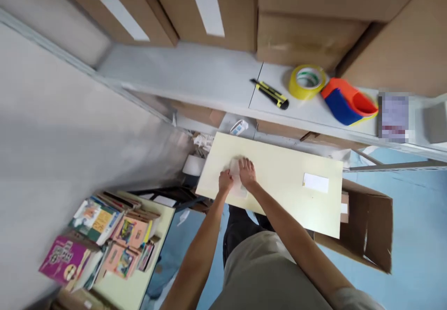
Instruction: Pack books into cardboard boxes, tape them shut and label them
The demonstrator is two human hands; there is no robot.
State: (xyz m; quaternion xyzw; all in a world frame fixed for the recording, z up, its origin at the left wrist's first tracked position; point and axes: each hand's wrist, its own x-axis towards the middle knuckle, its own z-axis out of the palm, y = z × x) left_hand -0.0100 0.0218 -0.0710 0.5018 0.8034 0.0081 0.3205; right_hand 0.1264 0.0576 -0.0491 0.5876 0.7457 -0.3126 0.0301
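On the pale yellow tabletop (279, 175) lies a whitish, see-through sheet or bag (239, 190), perhaps plastic; its exact kind is unclear. My left hand (225, 182) is closed at its left edge, fingers pinched on it. Flat on its upper right part rests my right hand (247, 172), fingers stretched out and pressing down. Part of the sheet is hidden beneath that hand. Farther right on the same table is a white paper slip (315, 183).
A shelf above the table holds a yellow-black utility knife (270, 94), yellow tape roll (306, 82), red-blue tape dispenser (349, 101) and large cardboard boxes (216, 16). Stacked books (120, 235) cover a side table at lower left. An open carton (373, 231) stands right.
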